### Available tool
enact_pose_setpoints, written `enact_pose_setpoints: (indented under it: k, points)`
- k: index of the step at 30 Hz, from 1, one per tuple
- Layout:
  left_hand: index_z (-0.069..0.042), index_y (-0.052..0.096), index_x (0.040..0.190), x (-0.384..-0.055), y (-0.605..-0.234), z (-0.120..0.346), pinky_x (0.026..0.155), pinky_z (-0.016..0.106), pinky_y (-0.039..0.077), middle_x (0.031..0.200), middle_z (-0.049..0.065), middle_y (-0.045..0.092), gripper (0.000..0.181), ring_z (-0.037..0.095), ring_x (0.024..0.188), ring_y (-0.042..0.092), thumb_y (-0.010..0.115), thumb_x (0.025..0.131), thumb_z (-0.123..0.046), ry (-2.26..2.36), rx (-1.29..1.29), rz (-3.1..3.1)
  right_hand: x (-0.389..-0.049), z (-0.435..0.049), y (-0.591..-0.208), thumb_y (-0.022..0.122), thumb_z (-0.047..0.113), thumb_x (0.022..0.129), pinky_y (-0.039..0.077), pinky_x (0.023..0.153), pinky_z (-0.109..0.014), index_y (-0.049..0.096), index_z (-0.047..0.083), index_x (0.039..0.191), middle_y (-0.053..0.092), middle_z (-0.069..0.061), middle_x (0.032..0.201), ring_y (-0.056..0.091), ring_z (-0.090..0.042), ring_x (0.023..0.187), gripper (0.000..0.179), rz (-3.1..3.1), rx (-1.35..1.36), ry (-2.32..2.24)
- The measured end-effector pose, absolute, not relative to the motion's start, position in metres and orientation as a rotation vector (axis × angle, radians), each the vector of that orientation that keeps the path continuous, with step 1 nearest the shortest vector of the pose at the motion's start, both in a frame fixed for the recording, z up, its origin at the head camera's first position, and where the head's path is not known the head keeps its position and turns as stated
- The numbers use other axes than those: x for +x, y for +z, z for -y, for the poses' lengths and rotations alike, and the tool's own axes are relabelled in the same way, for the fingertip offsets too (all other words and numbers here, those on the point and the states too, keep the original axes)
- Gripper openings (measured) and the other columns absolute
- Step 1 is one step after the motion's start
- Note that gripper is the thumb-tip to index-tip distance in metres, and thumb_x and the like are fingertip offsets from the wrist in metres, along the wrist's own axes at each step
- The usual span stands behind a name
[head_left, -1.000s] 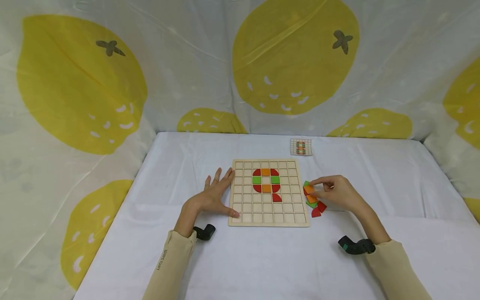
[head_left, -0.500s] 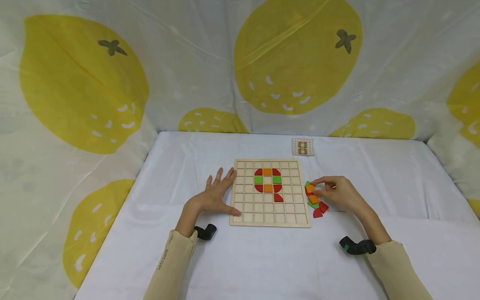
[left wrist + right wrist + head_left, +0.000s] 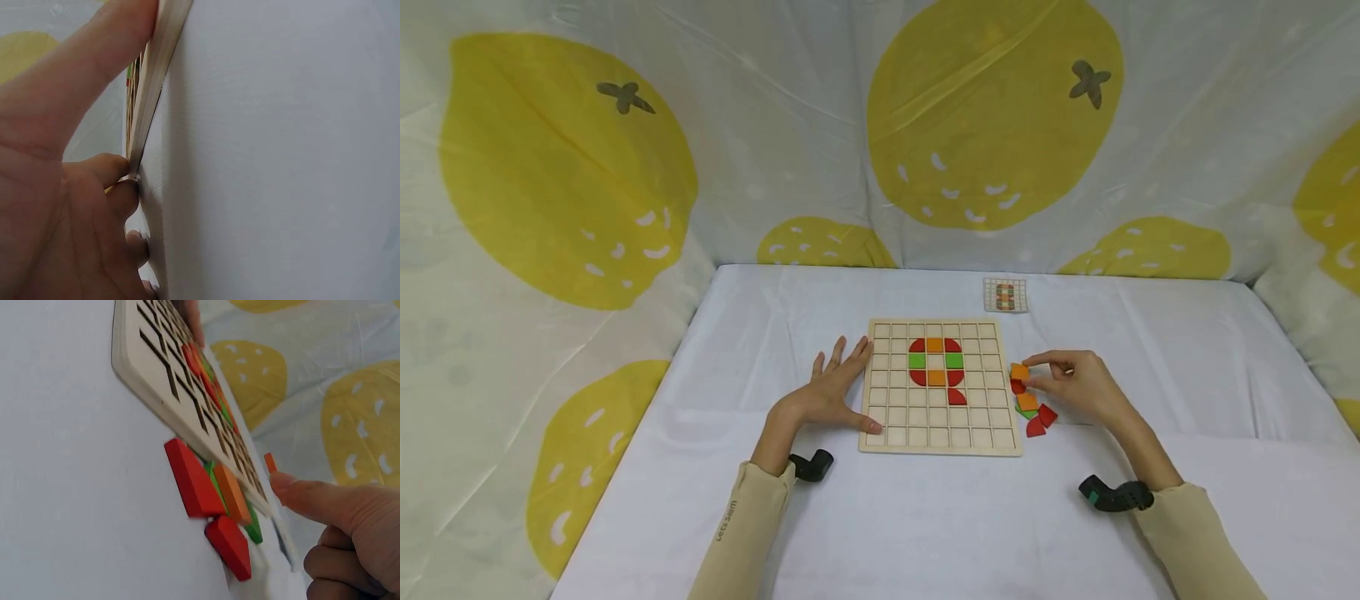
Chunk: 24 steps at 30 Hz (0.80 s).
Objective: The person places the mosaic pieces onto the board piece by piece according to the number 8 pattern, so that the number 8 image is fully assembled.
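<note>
In the head view, my left hand (image 3: 822,393) lies with spread fingers along the left side of a gridded wooden board (image 3: 898,417). Its thumb rests on the near-left corner and its fingertips touch the edge farther up. My right hand (image 3: 1075,379) pinches an orange square tile (image 3: 1019,372) between thumb and index finger, just above a small pile by the board's right edge. That tile (image 3: 270,462) shows edge-on in the right wrist view. Red, orange and green tiles form a ring on the board, with a red quarter-round tile (image 3: 957,397) below it at the right.
The pile holds red tiles (image 3: 1036,427), another orange tile (image 3: 1027,402) and green pieces partly covered by others. A small pattern card (image 3: 1004,296) lies behind the board. White cloth (image 3: 940,517) covers the table, and a lemon-print sheet (image 3: 820,108) hangs behind.
The orange square has risen slightly off the pile in my right hand's pinch, showing more of the red piece beneath. My left hand has stayed on the board.
</note>
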<state>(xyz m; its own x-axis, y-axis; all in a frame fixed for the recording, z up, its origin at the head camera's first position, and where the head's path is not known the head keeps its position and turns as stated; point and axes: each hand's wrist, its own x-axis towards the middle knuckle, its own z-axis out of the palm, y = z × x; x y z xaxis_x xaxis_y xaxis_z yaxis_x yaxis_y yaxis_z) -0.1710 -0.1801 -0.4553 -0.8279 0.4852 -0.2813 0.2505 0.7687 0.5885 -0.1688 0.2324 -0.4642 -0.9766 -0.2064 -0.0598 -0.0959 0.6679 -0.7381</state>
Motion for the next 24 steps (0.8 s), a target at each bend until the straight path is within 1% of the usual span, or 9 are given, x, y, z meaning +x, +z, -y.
enact_pose_setpoints:
  k: [7, 9, 14, 18, 24]
  points:
    - [-0.009, 0.002, 0.167, -0.169, -0.453, 0.18, 0.126, 0.066, -0.015, 0.176, 0.01, -0.005, 0.135, 0.04, 0.16, -0.022, 0.093, 0.074, -0.046, 0.769, 0.555, -2.521, -0.161, -0.198, -0.464, 0.086, 0.021, 0.085, 0.026, 0.047, -0.02, 0.08, 0.008, 0.11, 0.036, 0.004, 0.06, 0.033, -0.007, 0.052, 0.028, -2.628, -0.325, -1.305]
    - [-0.01, 0.002, 0.167, -0.169, -0.453, 0.18, 0.126, 0.065, -0.016, 0.176, 0.009, -0.006, 0.136, 0.038, 0.16, -0.022, 0.092, 0.074, -0.047, 0.77, 0.556, -2.518, -0.158, -0.186, -0.465, 0.086, 0.021, 0.085, 0.028, 0.05, -0.02, 0.081, 0.008, 0.108, 0.035, 0.005, 0.06, 0.033, -0.007, 0.053, 0.027, -2.618, -0.343, -1.328]
    - [-0.01, 0.002, 0.167, -0.169, -0.453, 0.179, 0.126, 0.064, -0.016, 0.176, 0.01, -0.005, 0.135, 0.038, 0.16, -0.022, 0.093, 0.073, -0.047, 0.776, 0.556, -2.519, -0.152, -0.159, -0.466, 0.088, 0.023, 0.084, 0.03, 0.054, -0.021, 0.081, 0.012, 0.105, 0.033, 0.006, 0.06, 0.031, -0.007, 0.057, 0.025, -2.618, -0.39, -1.332]
    - [-0.009, 0.002, 0.167, -0.168, -0.452, 0.179, 0.126, 0.065, -0.014, 0.176, 0.01, -0.005, 0.135, 0.039, 0.16, -0.021, 0.093, 0.073, -0.046, 0.764, 0.551, -2.525, -0.151, -0.145, -0.466, 0.088, 0.023, 0.084, 0.028, 0.054, -0.02, 0.081, 0.013, 0.106, 0.032, 0.008, 0.059, 0.029, -0.006, 0.055, 0.026, -2.637, -0.455, -1.301]
    - [-0.01, 0.002, 0.167, -0.169, -0.454, 0.18, 0.126, 0.066, -0.013, 0.176, 0.009, -0.004, 0.135, 0.039, 0.16, -0.02, 0.093, 0.074, -0.047, 0.753, 0.547, -2.537, -0.15, -0.135, -0.462, 0.088, 0.023, 0.083, 0.022, 0.052, -0.021, 0.08, 0.012, 0.105, 0.031, 0.007, 0.059, 0.028, -0.008, 0.055, 0.026, -2.645, -0.417, -1.282]
